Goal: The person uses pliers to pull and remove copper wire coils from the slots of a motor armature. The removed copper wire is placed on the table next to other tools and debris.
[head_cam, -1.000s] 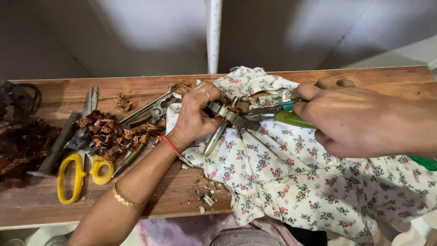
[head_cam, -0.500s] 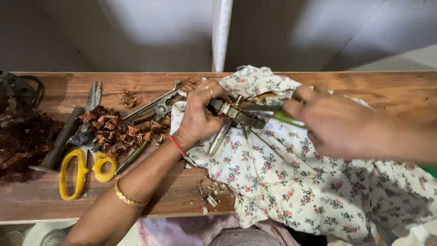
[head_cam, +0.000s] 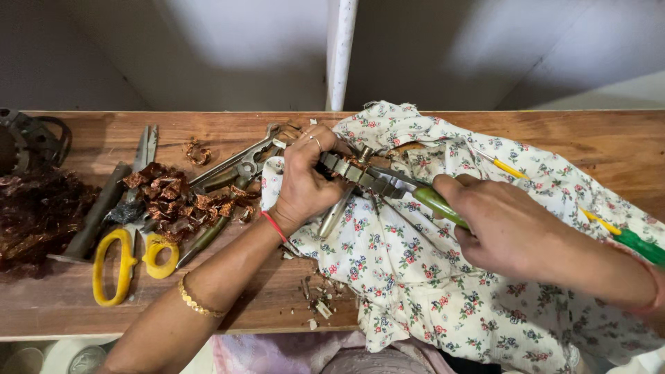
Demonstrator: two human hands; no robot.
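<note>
My right hand (head_cam: 512, 225) clenches the green-handled steel pliers (head_cam: 395, 185), whose long axis runs toward ten o'clock. Their nose meets the small metal part (head_cam: 346, 166) gripped by my left hand (head_cam: 305, 181) over the floral cotton cloth (head_cam: 429, 277), both hands equally close.

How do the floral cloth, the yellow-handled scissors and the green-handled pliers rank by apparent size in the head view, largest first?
1. Floral cloth, by far the largest.
2. Yellow-handled scissors.
3. Green-handled pliers, partly hidden by the right hand, so second and third place are unsure.
</note>
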